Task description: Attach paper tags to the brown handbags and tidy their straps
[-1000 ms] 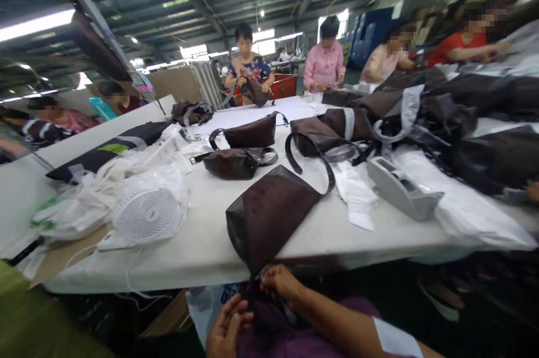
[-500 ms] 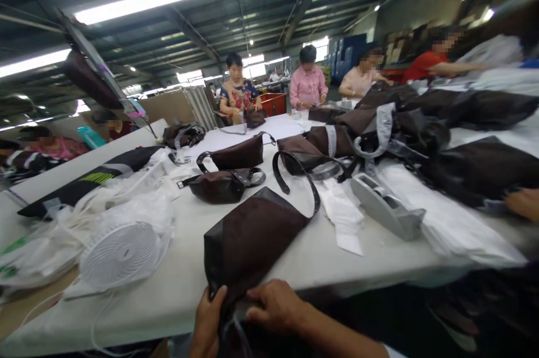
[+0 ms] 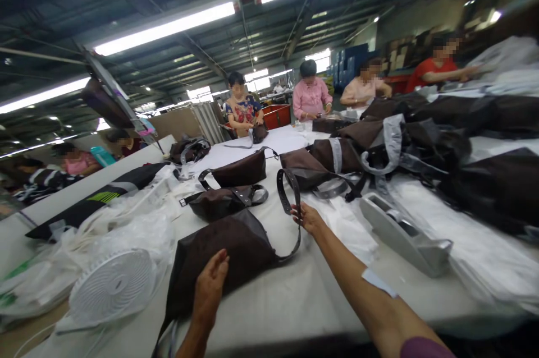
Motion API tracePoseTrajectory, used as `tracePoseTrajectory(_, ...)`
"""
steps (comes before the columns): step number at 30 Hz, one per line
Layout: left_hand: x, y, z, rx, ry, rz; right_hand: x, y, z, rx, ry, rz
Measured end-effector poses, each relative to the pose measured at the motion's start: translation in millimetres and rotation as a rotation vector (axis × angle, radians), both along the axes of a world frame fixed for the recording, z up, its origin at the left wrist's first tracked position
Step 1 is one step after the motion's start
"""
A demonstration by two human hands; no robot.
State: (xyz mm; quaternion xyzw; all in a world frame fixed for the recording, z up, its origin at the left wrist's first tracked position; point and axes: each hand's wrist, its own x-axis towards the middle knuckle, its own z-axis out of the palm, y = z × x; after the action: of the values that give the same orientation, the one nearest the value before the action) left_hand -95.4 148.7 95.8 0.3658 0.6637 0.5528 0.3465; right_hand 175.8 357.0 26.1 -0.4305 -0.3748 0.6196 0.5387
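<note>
A dark brown bag (image 3: 227,248) with black end panels lies on the near part of the pale table. My left hand (image 3: 213,279) is at its near side, fingers extended and apart from the thumb, with nothing gripped. The bag's black strap (image 3: 298,234) curves up on the right, and my right hand (image 3: 305,217) has its fingers closed round it. Just beyond lie a smaller brown and black bag (image 3: 219,201) and another brown bag (image 3: 240,168).
A white fan (image 3: 115,285) and crumpled plastic (image 3: 143,229) are at left. A grey tape dispenser (image 3: 404,234) stands right of my right forearm, beside white sheets (image 3: 475,251). More brown bags (image 3: 501,187) pile up at right. Several people work beyond the table.
Both hands have left the bag's near edge. My right hand has moved forward and taken the strap; my left hand has opened. The bag lies further left and flatter.
</note>
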Motion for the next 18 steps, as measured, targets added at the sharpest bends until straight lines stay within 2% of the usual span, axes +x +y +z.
tracePoseTrajectory(3, 51.3, 26.5, 5.1, 0.040, -0.299, -0.159, -4.1, -10.4, 30.8, 0.063, 0.175, 0.090)
tracePoseTrajectory(5, 76.2, 51.0, 14.5, -0.016, -0.516, -0.271, -1.9, -36.1, 42.2, 0.168, 0.162, 0.245)
tracePoseTrajectory(7, 97.8, 73.6, 27.6, -0.123, -0.708, -0.441, 4.3, -76.3, 40.4, 0.243, 0.070, 0.403)
tracePoseTrajectory(9, 117.2, 89.8, 43.1, -0.168, -0.859, -0.536, 13.1, -123.1, 27.2, 0.262, -0.029, 0.443)
tracePoseTrajectory(10, 125.2, 95.8, 51.3, -0.154, -0.910, -0.523, 18.0, -146.0, 18.1, 0.252, -0.055, 0.424)
tracePoseTrajectory(11, 131.4, 100.8, 59.7, -0.118, -0.929, -0.452, 22.9, -167.5, 8.6, 0.237, -0.072, 0.409)
tracePoseTrajectory(13, 138.0, 109.6, 76.3, -0.085, -0.898, -0.308, 32.3, -204.6, -8.6, 0.209, -0.110, 0.346)
tracePoseTrajectory(14, 138.8, 113.1, 84.3, -0.109, -0.856, -0.278, 36.4, -220.4, -15.0, 0.195, -0.142, 0.302)
tracePoseTrajectory(16, 136.6, 116.2, 99.8, -0.119, -0.793, -0.295, 43.7, -247.0, -21.5, 0.176, -0.237, 0.204)
tracePoseTrajectory(18, 130.5, 113.2, 114.3, -0.070, -0.738, -0.250, 53.4, -266.7, -19.5, 0.227, -0.344, 0.179)
